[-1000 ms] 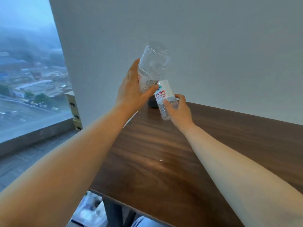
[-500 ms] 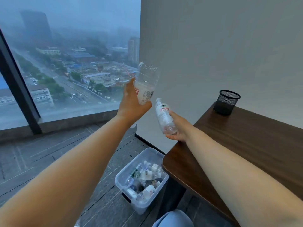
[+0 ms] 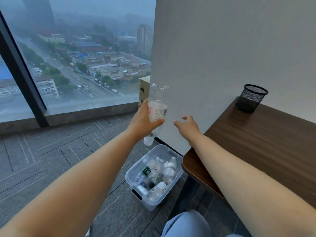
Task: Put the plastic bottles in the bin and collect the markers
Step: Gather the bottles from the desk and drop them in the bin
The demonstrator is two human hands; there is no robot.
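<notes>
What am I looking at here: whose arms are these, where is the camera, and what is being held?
There is no machine here. These are a person's two bare arms, filmed by one wide-angle camera worn on the head, which looks forward and down. The left hand grips a clear plastic bottle with its cap pointing down. On the floor below stands a clear plastic bin, which has several bottles lying in it. The right hand holds nothing; its fingers are loosely spread in front of the wall. On the right is a dark wooden table, and a black mesh cup stands at its far corner. No markers show in this picture.
</notes>
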